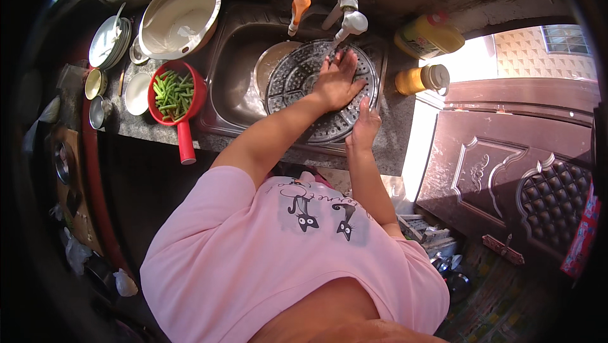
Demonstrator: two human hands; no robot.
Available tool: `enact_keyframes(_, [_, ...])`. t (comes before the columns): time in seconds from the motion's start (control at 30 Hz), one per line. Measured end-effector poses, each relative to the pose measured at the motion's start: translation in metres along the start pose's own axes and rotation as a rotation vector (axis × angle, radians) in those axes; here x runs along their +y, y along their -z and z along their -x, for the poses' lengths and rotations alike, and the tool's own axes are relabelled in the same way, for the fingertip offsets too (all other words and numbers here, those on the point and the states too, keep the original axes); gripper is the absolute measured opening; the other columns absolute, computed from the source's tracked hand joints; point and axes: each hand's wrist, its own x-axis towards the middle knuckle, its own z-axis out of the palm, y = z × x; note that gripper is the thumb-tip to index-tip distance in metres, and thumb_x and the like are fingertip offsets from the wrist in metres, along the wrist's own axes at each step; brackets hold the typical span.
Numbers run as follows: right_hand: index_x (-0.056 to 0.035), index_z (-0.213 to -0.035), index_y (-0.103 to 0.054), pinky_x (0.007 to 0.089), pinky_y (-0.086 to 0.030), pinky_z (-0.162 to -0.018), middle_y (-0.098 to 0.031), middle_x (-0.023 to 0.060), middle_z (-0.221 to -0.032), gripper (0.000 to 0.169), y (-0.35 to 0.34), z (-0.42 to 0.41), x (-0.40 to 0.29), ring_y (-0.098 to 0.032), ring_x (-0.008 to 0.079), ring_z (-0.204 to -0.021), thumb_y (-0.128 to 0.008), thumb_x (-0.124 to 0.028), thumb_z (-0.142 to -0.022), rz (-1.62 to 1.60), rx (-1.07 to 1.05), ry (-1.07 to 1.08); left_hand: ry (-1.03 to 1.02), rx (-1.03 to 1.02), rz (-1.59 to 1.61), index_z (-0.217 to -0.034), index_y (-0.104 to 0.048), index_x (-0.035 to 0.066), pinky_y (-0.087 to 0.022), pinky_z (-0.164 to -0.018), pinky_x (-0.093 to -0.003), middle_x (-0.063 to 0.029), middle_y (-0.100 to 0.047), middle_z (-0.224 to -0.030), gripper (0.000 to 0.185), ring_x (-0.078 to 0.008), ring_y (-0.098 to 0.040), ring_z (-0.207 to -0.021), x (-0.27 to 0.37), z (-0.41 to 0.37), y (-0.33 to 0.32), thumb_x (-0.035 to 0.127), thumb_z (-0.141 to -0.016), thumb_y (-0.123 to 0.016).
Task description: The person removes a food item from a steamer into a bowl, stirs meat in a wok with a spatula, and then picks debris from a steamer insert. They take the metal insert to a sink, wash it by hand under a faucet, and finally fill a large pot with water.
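A round perforated metal steamer tray (289, 82) is held at a tilt over the right part of the stainless-steel sink (232, 72). My left hand (338, 82) lies on its upper face, fingers spread, under water from the white faucet (352, 22). At the tray's near right rim, my right hand (365, 127) grips the edge with the thumb on top; its other fingers are partly hidden. Behind the tray's left side, a round pale vessel (266, 70) shows inside the sink, mostly covered.
Left of the sink stand a red handled strainer or pot (186, 139) with cut green beans (173, 96), a large cream basin (164, 15), stacked plates (107, 41) and a white bowl (137, 94). A yellow jug (422, 37) and an amber jar (411, 79) stand right. An orange-handled tap (299, 8) overhangs the sink.
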Motion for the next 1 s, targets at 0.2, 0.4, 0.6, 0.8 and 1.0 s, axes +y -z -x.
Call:
enact_keyframes(0.2, [0.0052, -0.105, -0.061, 0.0289, -0.048, -0.074, -0.064, 0.0086, -0.099, 0.03, 0.014, -0.004, -0.013, -0.059, 0.0142, -0.086, -0.054, -0.022, -0.094, -0.103, 0.062, -0.002, -0.4, 0.014, 0.033, -0.141, -0.027, 0.0, -0.013, -0.112, -0.0487, -0.0185, -0.023, -0.148, 0.075, -0.0318, -0.017, -0.139, -0.018, 0.07, 0.002, 0.047, -0.087, -0.051])
enact_keyframes(0.4, [0.0063, -0.104, -0.06, 0.0296, -0.048, -0.075, -0.063, 0.0104, -0.097, 0.028, 0.009, 0.02, -0.022, -0.059, 0.0162, -0.084, -0.054, -0.019, -0.094, -0.061, 0.08, -0.132, 0.478, 0.051, 0.077, -0.143, -0.017, -0.002, -0.008, -0.112, -0.0478, -0.0186, -0.016, -0.15, 0.083, -0.0318, -0.011, -0.14, -0.093, 0.013, 0.009, 0.059, -0.09, -0.034])
enact_keyframes(0.6, [0.003, -0.099, -0.06, 0.0301, -0.049, -0.072, -0.063, 0.0076, -0.091, 0.025, 0.004, 0.018, -0.01, -0.059, 0.0154, -0.08, -0.059, -0.021, -0.091, 0.082, 0.085, -0.054, 0.233, 0.005, 0.012, -0.141, -0.018, -0.005, -0.008, -0.112, -0.0497, -0.0207, -0.018, -0.149, 0.081, -0.0351, -0.011, -0.14, -0.016, -0.019, 0.001, 0.056, -0.091, -0.033])
enact_keyframes(0.8, [0.0054, -0.107, -0.059, 0.0306, -0.05, -0.071, -0.063, 0.0101, -0.098, 0.032, 0.009, 0.013, -0.005, -0.06, 0.0157, -0.082, -0.055, -0.024, -0.093, -0.022, 0.057, -0.02, -0.38, 0.029, -0.066, -0.135, -0.036, -0.001, -0.023, -0.109, -0.0491, -0.0181, -0.033, -0.143, 0.066, -0.0324, -0.028, -0.135, 0.017, 0.035, 0.014, 0.038, -0.085, -0.055])
enact_keyframes(1.0, [0.0053, -0.098, -0.063, 0.0268, -0.045, -0.063, -0.062, 0.0047, -0.086, 0.029, 0.01, 0.01, -0.012, -0.054, 0.01, -0.073, -0.056, -0.022, -0.093, 0.047, -0.02, 0.048, -0.428, 0.129, -0.004, -0.14, -0.035, 0.01, -0.019, -0.109, -0.0525, -0.0152, -0.027, -0.147, 0.065, -0.0325, -0.021, -0.138, -0.014, 0.028, 0.028, 0.044, -0.087, -0.052])
